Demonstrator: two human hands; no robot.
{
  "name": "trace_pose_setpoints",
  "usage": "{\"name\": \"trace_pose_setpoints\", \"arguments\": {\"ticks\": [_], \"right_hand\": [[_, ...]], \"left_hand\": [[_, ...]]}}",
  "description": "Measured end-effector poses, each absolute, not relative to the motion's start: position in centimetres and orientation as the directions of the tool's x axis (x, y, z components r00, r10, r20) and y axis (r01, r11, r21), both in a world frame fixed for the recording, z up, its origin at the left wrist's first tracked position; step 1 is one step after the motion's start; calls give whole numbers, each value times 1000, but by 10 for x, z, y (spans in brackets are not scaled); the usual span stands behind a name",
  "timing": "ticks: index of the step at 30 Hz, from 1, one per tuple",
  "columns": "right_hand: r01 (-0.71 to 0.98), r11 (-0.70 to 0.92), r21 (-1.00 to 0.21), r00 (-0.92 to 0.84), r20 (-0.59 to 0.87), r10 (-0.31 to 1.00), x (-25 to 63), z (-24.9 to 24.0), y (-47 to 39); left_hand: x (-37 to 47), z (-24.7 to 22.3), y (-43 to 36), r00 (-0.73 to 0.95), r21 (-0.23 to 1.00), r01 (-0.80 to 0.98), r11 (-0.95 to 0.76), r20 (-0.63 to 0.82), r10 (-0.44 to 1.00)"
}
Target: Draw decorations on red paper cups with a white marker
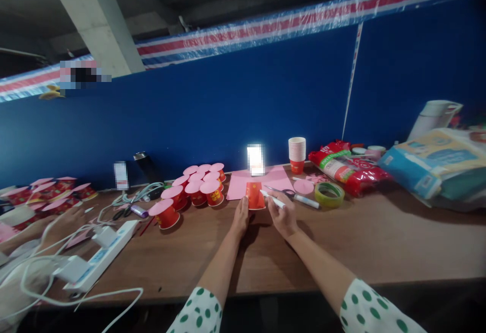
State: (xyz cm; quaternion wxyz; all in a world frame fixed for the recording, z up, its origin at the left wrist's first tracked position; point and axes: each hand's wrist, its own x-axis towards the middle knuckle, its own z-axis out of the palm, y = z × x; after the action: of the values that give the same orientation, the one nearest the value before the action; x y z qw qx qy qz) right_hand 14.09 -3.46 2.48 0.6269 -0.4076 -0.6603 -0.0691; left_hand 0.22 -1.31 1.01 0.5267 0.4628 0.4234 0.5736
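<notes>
Red paper cup (255,194), mouth down, sits between my hands at the near side of the pink sheets (236,183), in the middle of the table (360,242). My left hand (242,215) grips its side; my right hand (283,215) is closed round a white pen (277,201), its tip beside the cup, though I cannot tell if they touch. Judging by the disc-topped cups (167,217) grouped to my left, a good share is done. Mine shows no disc, and the stack of cups (297,148) by the far edge looks untouched, a loose pink disc (304,186) near it. Scissors (289,192) and a tape roll (329,195) lie to my right, a red bag (349,168) beyond them. Toward the left end, a power strip (102,259) slants to the near edge, near a co-worker's hand (70,224). Behind the far edge rises a blue partition (228,100) topped with striped sheeting (266,29); past it stands a concrete pillar (98,24).
</notes>
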Motion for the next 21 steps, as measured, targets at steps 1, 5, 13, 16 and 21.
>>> {"name": "trace_pose_setpoints", "arguments": {"ticks": [1, 5, 13, 16, 21], "right_hand": [[626, 656, -421, 118, 883, 454, 141, 25, -35], [630, 654, -418, 109, 882, 459, 141, 26, -36], [627, 654, -423, 88, 873, 480, 141, 24, -36], [621, 657, -427, 86, 871, 484, 141, 24, -36], [592, 680, -433, 77, 870, 487, 140, 25, -37]], "left_hand": [[2, 9, -12, -21, 973, -214, -85, 82, 996], [1, 5, -10, -27, 974, -220, -61, 57, 998], [1, 3, -9, -19, 968, -247, -40, 36, 999], [1, 5, -10, -17, 966, -252, -55, 53, 998], [0, 6, -11, -31, 968, -238, -77, 72, 997]]}}
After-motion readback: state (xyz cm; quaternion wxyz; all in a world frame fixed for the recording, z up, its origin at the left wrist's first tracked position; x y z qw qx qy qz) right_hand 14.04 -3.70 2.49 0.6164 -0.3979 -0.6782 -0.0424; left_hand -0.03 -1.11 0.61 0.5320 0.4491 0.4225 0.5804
